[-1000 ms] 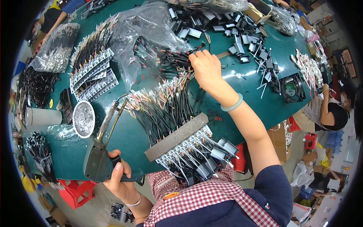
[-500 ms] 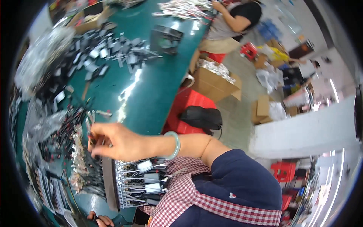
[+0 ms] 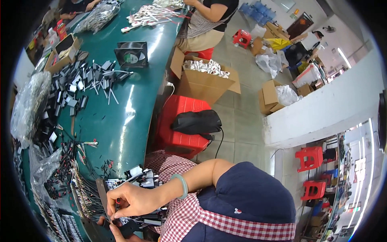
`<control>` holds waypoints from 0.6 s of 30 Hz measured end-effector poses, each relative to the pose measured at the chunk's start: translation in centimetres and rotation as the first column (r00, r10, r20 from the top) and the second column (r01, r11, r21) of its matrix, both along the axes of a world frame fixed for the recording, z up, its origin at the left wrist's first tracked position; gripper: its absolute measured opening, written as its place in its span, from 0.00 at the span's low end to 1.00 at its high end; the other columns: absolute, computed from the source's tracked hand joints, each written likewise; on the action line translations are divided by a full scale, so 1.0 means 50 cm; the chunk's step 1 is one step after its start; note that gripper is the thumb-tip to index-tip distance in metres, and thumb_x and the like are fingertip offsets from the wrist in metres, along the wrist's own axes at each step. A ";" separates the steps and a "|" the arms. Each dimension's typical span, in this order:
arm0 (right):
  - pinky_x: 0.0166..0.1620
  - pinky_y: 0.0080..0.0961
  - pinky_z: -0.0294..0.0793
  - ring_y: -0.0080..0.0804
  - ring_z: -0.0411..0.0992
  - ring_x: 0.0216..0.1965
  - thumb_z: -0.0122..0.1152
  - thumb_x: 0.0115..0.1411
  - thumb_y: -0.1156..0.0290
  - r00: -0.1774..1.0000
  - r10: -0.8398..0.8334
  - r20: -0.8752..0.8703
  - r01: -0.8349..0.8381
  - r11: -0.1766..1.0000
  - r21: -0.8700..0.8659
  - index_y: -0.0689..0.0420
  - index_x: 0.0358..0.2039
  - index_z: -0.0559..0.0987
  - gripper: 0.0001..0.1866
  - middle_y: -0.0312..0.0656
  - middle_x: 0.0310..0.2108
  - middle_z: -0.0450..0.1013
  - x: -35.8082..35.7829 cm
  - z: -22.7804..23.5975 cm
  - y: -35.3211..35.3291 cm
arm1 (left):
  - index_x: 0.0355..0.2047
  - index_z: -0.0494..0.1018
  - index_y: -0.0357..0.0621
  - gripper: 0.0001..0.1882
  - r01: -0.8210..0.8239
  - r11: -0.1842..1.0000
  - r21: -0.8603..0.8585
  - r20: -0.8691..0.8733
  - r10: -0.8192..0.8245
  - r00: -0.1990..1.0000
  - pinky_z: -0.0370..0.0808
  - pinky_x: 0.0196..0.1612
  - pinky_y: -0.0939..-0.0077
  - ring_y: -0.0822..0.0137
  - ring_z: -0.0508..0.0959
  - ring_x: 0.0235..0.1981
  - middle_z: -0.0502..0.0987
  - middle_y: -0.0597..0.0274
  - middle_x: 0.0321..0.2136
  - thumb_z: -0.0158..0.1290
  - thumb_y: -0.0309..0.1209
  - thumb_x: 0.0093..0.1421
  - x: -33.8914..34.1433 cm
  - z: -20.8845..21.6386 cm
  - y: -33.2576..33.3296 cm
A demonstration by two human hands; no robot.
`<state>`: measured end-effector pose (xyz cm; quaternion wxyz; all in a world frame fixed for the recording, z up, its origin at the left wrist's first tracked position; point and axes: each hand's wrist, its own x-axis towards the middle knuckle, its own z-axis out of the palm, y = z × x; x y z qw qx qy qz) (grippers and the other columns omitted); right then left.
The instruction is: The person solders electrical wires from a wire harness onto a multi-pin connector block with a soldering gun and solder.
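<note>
Low in the picture my right hand (image 3: pixel 135 200), with a pale green bangle at the wrist, pinches a small black-and-red part (image 3: pixel 117 204). Just below it, my left hand (image 3: pixel 117 233) is closed round a dark object (image 3: pixel 128 228) whose kind I cannot make out. The fingertips of both hands nearly meet. Beside them a brown strip (image 3: pixel 101 190) stands along a row of cables with black and silver blocks (image 3: pixel 137 172), partly hidden by my right arm. Left of the strip lie many thin dark wires with pale ends (image 3: pixel 82 189).
On the green table (image 3: pixel 109 125) are a heap of black blocks (image 3: pixel 72 86), a square fan (image 3: pixel 132 54), plastic bags (image 3: pixel 29 109) and white cables (image 3: pixel 151 15). Beside the table stand a red stool (image 3: pixel 181 141) with a black bag and a cardboard box (image 3: pixel 201 86). Other people work farther off.
My right hand has moved down from over the wires to my left hand, carrying the small part. The view has shifted, and more of the far table shows.
</note>
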<state>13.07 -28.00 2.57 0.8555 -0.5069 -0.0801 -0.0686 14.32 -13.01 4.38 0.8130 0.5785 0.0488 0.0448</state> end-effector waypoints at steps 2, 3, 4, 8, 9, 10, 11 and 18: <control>0.41 0.21 0.79 0.27 0.76 0.41 0.62 0.56 0.85 1.000 0.020 -0.015 -0.018 0.995 0.098 0.65 0.33 0.71 0.08 0.44 0.38 0.74 -0.007 -0.005 0.002 | 0.43 0.75 0.28 0.18 -0.003 1.000 -0.001 -0.025 0.003 1.000 0.77 0.46 0.68 0.59 0.78 0.40 0.78 0.49 0.42 0.59 0.14 0.50 -0.001 -0.006 0.003; 0.41 0.21 0.79 0.27 0.76 0.41 0.62 0.56 0.85 1.000 0.011 -0.011 -0.010 0.995 0.095 0.65 0.33 0.71 0.08 0.44 0.38 0.74 -0.010 -0.007 0.003 | 0.43 0.75 0.28 0.18 0.005 1.000 -0.004 -0.021 -0.005 1.000 0.77 0.46 0.68 0.59 0.78 0.40 0.78 0.49 0.42 0.59 0.14 0.50 -0.001 -0.007 0.004; 0.41 0.20 0.78 0.27 0.76 0.41 0.61 0.56 0.85 1.000 -0.013 -0.011 0.014 0.991 0.130 0.65 0.33 0.71 0.08 0.44 0.38 0.74 -0.012 -0.009 0.004 | 0.43 0.75 0.28 0.18 0.035 0.999 -0.022 -0.026 -0.036 0.999 0.77 0.46 0.68 0.59 0.78 0.41 0.78 0.48 0.42 0.59 0.14 0.50 -0.001 -0.009 0.005; 0.43 0.26 0.77 0.32 0.76 0.42 0.64 0.53 0.83 0.997 -0.013 -0.076 0.019 0.996 0.084 0.63 0.33 0.72 0.10 0.44 0.37 0.74 -0.021 -0.006 -0.008 | 0.45 0.74 0.29 0.19 0.093 0.996 0.018 0.010 -0.093 0.996 0.77 0.46 0.68 0.58 0.77 0.42 0.77 0.47 0.45 0.59 0.14 0.50 0.000 -0.013 0.005; 0.43 0.26 0.77 0.32 0.76 0.42 0.64 0.53 0.83 0.997 -0.014 -0.075 0.020 0.996 0.086 0.63 0.33 0.72 0.10 0.44 0.37 0.74 -0.019 -0.003 -0.020 | 0.45 0.74 0.29 0.19 0.094 0.995 0.020 0.011 -0.094 0.996 0.77 0.46 0.68 0.58 0.77 0.42 0.77 0.47 0.45 0.59 0.14 0.50 -0.002 -0.009 0.001; 0.45 0.30 0.76 0.38 0.75 0.44 0.66 0.51 0.80 0.999 -0.048 -0.026 0.041 0.972 -0.231 0.61 0.33 0.72 0.12 0.44 0.38 0.73 -0.017 0.001 -0.040 | 0.46 0.74 0.30 0.20 0.072 0.994 0.086 0.005 -0.073 0.997 0.77 0.47 0.68 0.58 0.77 0.44 0.76 0.47 0.46 0.58 0.15 0.51 -0.007 -0.002 -0.006; 0.48 0.35 0.74 0.44 0.74 0.47 0.67 0.48 0.78 0.998 -0.059 0.031 0.067 0.852 -0.520 0.60 0.33 0.72 0.13 0.45 0.40 0.73 -0.016 0.002 -0.051 | 0.48 0.73 0.32 0.20 0.045 0.987 0.155 -0.001 -0.045 0.999 0.76 0.48 0.67 0.57 0.76 0.45 0.75 0.46 0.48 0.57 0.15 0.53 -0.009 0.004 -0.013; 0.45 0.38 0.73 0.44 0.73 0.45 0.68 0.45 0.75 0.865 -0.161 0.475 0.485 0.507 -0.712 0.59 0.39 0.75 0.19 0.44 0.43 0.72 -0.015 0.044 -0.064 | 0.54 0.66 0.34 0.26 0.119 0.980 0.159 -0.132 -0.098 0.986 0.72 0.49 0.74 0.65 0.73 0.46 0.73 0.56 0.49 0.55 0.12 0.53 0.007 -0.108 0.052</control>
